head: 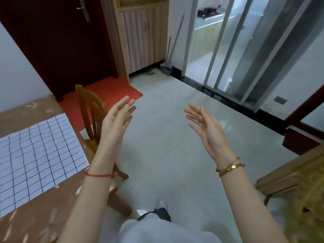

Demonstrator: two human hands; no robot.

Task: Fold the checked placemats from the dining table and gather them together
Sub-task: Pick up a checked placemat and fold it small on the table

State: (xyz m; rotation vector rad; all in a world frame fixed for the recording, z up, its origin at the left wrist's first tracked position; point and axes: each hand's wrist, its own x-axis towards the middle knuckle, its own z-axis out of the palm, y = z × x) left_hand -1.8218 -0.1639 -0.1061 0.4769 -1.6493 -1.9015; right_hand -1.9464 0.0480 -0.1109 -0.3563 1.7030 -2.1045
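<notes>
Your left hand (116,120) and right hand (204,126) are raised above the floor (175,146), palms facing, fingers spread, grasping nothing. The checked placemat (37,158) lies flat on the dining table (40,223) at nine o'clock, beside a wooden chair (91,109).

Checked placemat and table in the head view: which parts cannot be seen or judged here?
- Checked placemat: its left part is cut off by the picture's left edge; whether more placemats lie there cannot be told.
- Dining table: runs past the left and bottom edges.
- Wooden chair: the left hand and forearm cover part of it.
</notes>
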